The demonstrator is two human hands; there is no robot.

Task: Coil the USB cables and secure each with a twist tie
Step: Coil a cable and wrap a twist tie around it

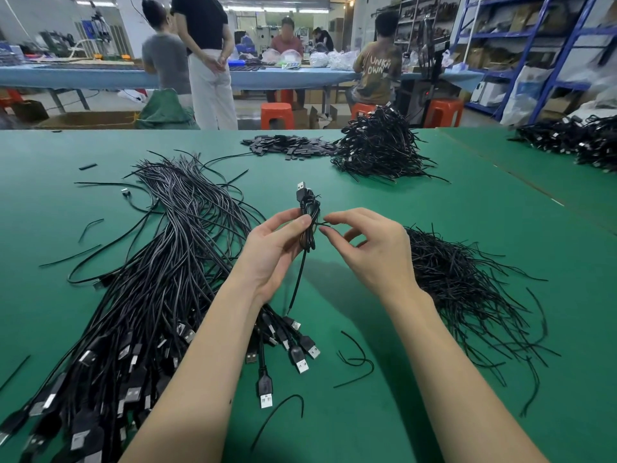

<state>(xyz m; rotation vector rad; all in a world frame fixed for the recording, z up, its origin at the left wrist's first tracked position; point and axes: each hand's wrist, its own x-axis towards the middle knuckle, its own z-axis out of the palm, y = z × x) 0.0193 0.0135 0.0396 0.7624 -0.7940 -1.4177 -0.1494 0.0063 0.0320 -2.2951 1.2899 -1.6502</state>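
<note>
Above the green table (350, 295), my left hand (277, 245) grips a coiled black USB cable (309, 208), its plug pointing up and one loose end hanging down. A black twist tie (322, 224) wraps the coil's middle. My right hand (370, 245) pinches the tie's ends between thumb and forefinger, just right of the coil. A big heap of uncoiled USB cables (160, 262) lies to the left, plugs toward me. A pile of loose twist ties (460, 282) lies to the right.
A mound of tied coils (377, 148) sits at the far centre, with small black parts (287, 147) beside it. More cables (574, 138) lie far right. Stray ties (357, 362) dot the table near me. People work at a blue table behind; orange stools (277, 115) stand past the edge.
</note>
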